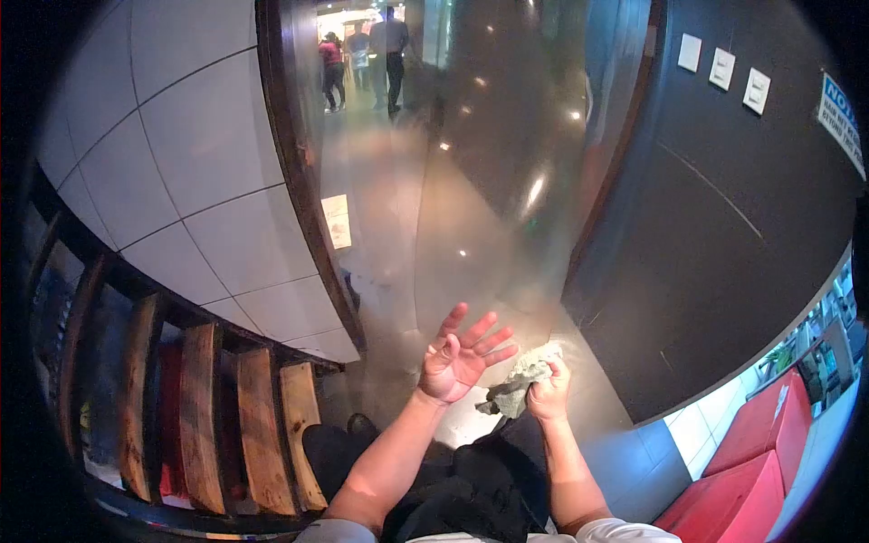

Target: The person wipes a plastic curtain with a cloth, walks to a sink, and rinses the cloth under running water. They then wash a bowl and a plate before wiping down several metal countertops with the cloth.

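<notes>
My left hand [460, 364] is raised in front of my body, palm turned up and fingers spread, with nothing in it. Just to its right, my right hand [549, 396] grips a crumpled, pale grey-green cloth [513, 391] that hangs down toward the left. Part of the cloth is hidden behind my right fingers. Both hands are close in front of a clear, shiny plastic curtain [453, 217] that fills the doorway.
A white tiled wall [199, 136] and a slatted wooden rack [204, 407] stand on the left. On the right are a dark wall [715, 235] with light switches [721, 69], a notice sign [842, 118] and red bins [751, 452]. Several people [389, 50] show beyond the curtain.
</notes>
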A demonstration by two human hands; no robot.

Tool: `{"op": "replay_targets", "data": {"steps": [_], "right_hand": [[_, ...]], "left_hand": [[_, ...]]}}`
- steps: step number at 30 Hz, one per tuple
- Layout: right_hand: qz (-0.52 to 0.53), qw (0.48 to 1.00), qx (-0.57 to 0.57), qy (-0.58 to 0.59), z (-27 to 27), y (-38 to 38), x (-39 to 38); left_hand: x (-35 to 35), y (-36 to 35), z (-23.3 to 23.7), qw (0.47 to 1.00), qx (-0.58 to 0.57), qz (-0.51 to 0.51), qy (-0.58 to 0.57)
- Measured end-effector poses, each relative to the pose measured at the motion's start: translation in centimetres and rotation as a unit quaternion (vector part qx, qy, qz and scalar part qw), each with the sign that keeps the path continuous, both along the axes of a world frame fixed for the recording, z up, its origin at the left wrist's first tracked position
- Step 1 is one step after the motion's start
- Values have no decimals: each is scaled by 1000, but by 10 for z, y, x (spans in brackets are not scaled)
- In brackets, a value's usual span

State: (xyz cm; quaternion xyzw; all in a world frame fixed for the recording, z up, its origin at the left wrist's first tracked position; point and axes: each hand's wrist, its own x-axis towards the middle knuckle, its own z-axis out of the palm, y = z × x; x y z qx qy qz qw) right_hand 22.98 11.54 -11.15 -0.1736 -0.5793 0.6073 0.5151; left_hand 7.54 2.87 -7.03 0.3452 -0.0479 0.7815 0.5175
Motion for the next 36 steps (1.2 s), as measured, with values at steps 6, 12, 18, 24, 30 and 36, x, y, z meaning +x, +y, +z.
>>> {"op": "replay_targets", "data": {"steps": [6, 12, 18, 24, 30, 36], "right_hand": [[-135, 981, -80, -118, 15, 25, 29], [2, 955, 211, 208, 208, 62, 17], [-223, 680, 696, -56, 284, 40, -63], [163, 515, 759, -363, 190, 23, -96], [1, 484, 811, -329, 285, 81, -150], [-471, 305, 790, -247, 497, 161, -191]], "left_hand": [[-37, -22, 4, 981, -155, 89, 76], [-31, -12, 0, 960, -233, 124, 89], [-18, -19, 6, 948, -256, 108, 155], [-39, -26, -9, 901, -256, 235, 260], [-13, -46, 28, 910, -265, 194, 253], [1, -59, 32, 916, -211, 177, 291]]}}
